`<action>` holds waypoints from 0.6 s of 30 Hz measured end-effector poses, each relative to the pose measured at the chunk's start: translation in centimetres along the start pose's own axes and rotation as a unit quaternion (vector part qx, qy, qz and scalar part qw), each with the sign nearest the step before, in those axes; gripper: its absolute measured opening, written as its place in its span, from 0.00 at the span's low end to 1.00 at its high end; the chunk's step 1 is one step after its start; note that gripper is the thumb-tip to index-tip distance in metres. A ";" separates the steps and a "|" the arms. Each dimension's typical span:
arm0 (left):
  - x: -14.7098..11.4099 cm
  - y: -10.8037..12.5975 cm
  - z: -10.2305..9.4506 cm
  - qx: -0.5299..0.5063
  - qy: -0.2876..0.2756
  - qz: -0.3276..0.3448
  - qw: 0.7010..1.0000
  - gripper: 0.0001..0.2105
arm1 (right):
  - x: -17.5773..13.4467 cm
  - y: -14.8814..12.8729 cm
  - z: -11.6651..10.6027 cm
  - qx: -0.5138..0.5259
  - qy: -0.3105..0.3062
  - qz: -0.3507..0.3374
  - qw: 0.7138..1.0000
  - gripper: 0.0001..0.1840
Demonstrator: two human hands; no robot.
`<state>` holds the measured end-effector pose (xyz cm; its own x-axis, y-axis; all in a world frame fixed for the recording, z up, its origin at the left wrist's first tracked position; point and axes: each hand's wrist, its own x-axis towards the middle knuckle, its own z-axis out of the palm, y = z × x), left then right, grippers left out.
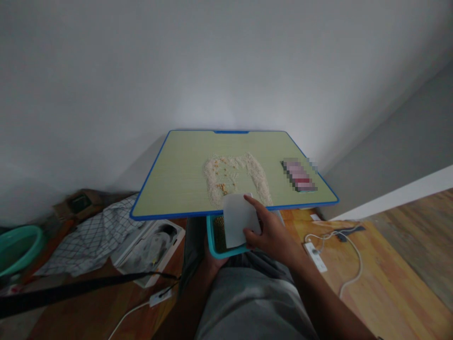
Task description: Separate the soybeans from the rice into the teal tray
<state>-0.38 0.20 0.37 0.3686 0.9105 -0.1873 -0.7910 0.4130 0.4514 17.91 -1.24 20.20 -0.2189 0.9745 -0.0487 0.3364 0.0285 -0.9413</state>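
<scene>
My right hand (pixel 272 231) grips a white flat card (pixel 238 218) at the near edge of a small green table with a blue rim (pixel 177 215). The card stands over a teal tray (pixel 212 238) held just below the table edge. My left hand (pixel 211 260) is under that tray and mostly hidden by it. A spread of pale grains with a few yellow bits (pixel 235 177) lies on the tabletop just beyond the card. The tray seems to hold dark greenish contents.
A blurred-out pink object (pixel 299 174) lies at the table's right side. On the wooden floor are a white power strip with cable (pixel 316 256), a checked cloth (pixel 92 236), a white box (pixel 150 248) and a teal basin (pixel 17 248). A wall stands close behind.
</scene>
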 end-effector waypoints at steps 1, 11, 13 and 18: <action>0.0 0.1 0.1 -0.014 0.008 -0.012 1.000 0.38 | 0.2 -0.1 0.1 -0.003 -0.004 -0.001 1.000 0.51; 0.0 0.5 1.9 -0.070 0.123 0.006 0.990 0.38 | 2.5 -2.3 1.6 -0.083 0.000 -0.019 0.996 0.49; 0.1 0.2 1.6 -0.077 0.134 0.007 0.988 0.36 | 2.8 -2.8 1.6 -0.098 0.009 -0.030 0.995 0.49; 0.6 -0.6 -0.1 -0.087 0.108 0.002 0.990 0.28 | 3.0 -3.4 0.1 -0.116 0.059 -0.087 0.988 0.43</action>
<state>0.24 0.48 -0.12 0.2681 0.8870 -0.3761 -0.8714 0.3897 0.2980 16.06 1.54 23.26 -0.1885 0.9691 0.1590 0.5075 0.2347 -0.8291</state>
